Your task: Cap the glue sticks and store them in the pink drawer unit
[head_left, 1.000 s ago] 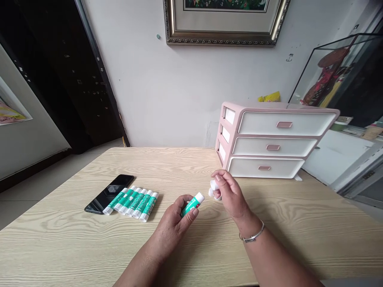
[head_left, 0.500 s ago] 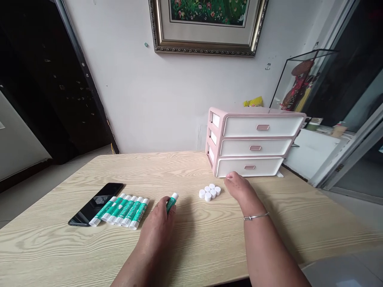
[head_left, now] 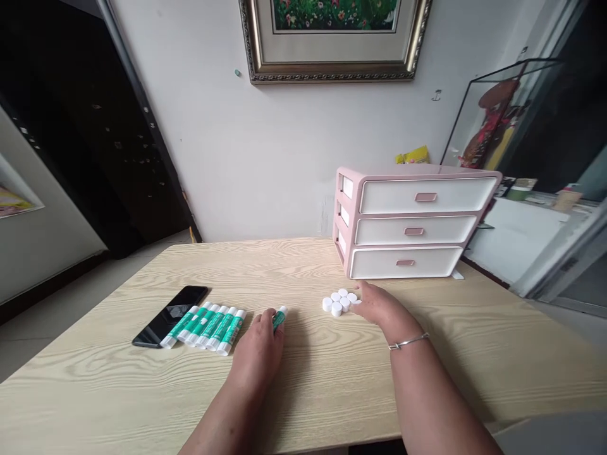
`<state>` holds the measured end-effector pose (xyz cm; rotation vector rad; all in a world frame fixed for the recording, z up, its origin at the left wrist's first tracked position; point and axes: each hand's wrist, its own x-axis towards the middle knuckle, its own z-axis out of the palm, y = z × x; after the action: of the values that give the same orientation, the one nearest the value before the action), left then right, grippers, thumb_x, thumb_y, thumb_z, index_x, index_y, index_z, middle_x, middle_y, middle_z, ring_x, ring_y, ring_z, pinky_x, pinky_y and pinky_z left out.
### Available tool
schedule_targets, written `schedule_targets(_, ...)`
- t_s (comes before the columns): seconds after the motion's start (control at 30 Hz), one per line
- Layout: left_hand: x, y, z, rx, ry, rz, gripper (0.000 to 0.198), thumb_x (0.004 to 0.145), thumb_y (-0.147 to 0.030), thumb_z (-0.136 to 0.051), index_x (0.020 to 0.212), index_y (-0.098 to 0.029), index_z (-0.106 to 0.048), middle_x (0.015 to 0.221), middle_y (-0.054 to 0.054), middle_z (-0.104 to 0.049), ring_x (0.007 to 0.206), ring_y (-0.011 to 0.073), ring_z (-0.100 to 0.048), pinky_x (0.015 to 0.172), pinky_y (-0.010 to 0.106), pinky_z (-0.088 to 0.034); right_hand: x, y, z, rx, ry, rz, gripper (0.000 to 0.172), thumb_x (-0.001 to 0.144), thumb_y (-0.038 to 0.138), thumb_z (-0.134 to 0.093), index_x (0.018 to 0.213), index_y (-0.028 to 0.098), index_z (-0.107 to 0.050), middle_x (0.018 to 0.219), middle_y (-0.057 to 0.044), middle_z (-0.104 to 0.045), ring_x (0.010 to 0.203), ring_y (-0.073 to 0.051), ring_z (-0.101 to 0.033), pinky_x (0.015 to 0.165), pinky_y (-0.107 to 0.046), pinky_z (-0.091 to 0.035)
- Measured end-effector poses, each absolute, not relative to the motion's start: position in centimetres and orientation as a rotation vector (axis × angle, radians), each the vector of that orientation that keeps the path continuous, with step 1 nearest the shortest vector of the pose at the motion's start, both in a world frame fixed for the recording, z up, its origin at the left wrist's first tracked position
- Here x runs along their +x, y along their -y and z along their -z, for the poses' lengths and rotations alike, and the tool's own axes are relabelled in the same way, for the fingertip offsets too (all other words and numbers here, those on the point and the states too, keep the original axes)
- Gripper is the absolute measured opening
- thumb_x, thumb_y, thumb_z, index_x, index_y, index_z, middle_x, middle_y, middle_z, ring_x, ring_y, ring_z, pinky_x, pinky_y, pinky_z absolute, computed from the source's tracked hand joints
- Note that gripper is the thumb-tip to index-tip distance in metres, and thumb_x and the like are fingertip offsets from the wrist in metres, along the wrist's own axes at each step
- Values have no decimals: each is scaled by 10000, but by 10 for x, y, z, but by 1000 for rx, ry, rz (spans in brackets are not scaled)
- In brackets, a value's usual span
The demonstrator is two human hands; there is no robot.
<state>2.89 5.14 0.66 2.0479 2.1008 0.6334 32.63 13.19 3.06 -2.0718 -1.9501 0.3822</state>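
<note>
My left hand (head_left: pixel 258 351) is low on the table, just right of the row, and its fingers are shut on a green-and-white glue stick (head_left: pixel 280 318), which shows only at its top. Several more glue sticks (head_left: pixel 207 327) lie side by side to the left of that hand. My right hand (head_left: pixel 382 304) rests on the table with its fingers spread and touching the edge of a cluster of small white round caps (head_left: pixel 337 302). It holds nothing that I can see.
A black smartphone (head_left: pixel 169 316) lies left of the glue sticks on the light wood-grain table (head_left: pixel 403 373). A pink-and-white unit of three drawers (head_left: pixel 408 227) stands at the table's back right. A framed picture (head_left: pixel 332 41) hangs on the wall above.
My left hand has lowered the glue stick toward the table and moved slightly right. The white caps, held in my right hand a second ago, now stand in a cluster on the table.
</note>
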Motion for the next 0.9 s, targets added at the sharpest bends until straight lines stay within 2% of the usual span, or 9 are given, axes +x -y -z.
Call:
schedule_targets(0.1,30,-52,-5,2093,-2179,-595,350,953,-342,-474,1282,-240,-536,1170,94,-654,1040,228,-643,852,297,-433,327,-136,-28,-2064,1898,-294,555,788,472,-632,1264,190,-598,1124,-133,-702,994,-275,-651,745,-300,-441)
schedule_targets(0.17,31,-50,-10,2130,-2209,-564,292,935,-326,-498,1202,-247,-586,1117,74,-653,1028,225,-630,849,298,-435,321,-133,-35,-2050,1842,-199,501,855,490,-546,1239,175,-610,1089,-143,-706,996,-283,-651,765,-323,-441)
schedule_targets(0.27,32,-46,-21,2151,-2260,-541,266,899,-306,-544,1139,-224,-626,1085,80,-646,1048,240,-602,881,317,-432,302,-118,-58,-1978,1749,-83,386,909,436,-473,1157,193,-640,1054,-117,-715,955,-266,-659,745,-322,-432)
schedule_targets(0.4,34,-38,-33,2150,-2245,-607,326,886,-327,-565,1173,-195,-645,1095,110,-652,1086,275,-579,928,367,-419,266,-89,-88,-1767,1678,-1,280,928,357,-442,1006,211,-668,907,-73,-727,813,-219,-655,683,-286,-413)
schedule_targets(0.5,31,-31,-47,2089,-2207,-712,350,907,-370,-537,1179,-190,-665,1131,130,-661,1117,297,-568,956,400,-404,241,-69,-95,-1564,1799,-56,298,939,356,-416,936,217,-679,727,-51,-692,693,-202,-632,648,-276,-406)
schedule_targets(0.6,12,-24,-64,1946,-2316,-838,353,922,-374,-500,1182,-216,-678,1188,135,-657,1171,315,-537,995,435,-381,218,-50,-89,-1364,2018,-241,306,941,344,-407,981,228,-687,645,-25,-662,650,-199,-624,645,-280,-422)
schedule_targets(0.7,-23,-20,-72,1763,-2533,-829,397,926,-396,-465,1225,-217,-655,1277,147,-623,1234,338,-491,1007,475,-370,195,-35,-76,-1180,2205,-405,329,936,310,-424,1147,228,-663,744,-24,-704,713,-194,-646,722,-294,-469)
schedule_targets(0.77,-49,-20,-70,1661,-2635,-756,462,928,-431,-439,1285,-194,-611,1345,162,-581,1258,355,-470,1003,502,-371,180,-30,-67,-1124,2275,-429,362,935,302,-449,1236,215,-630,936,-59,-729,858,-206,-664,824,-321,-489)
schedule_targets(0.9,-86,-24,-52,1574,-2673,-606,576,926,-532,-382,1360,-192,-546,1397,176,-541,1282,386,-448,1011,559,-349,158,-30,-52,-1196,2322,-351,415,962,345,-464,1329,194,-582,1294,-142,-617,1165,-271,-585,995,-398,-451)
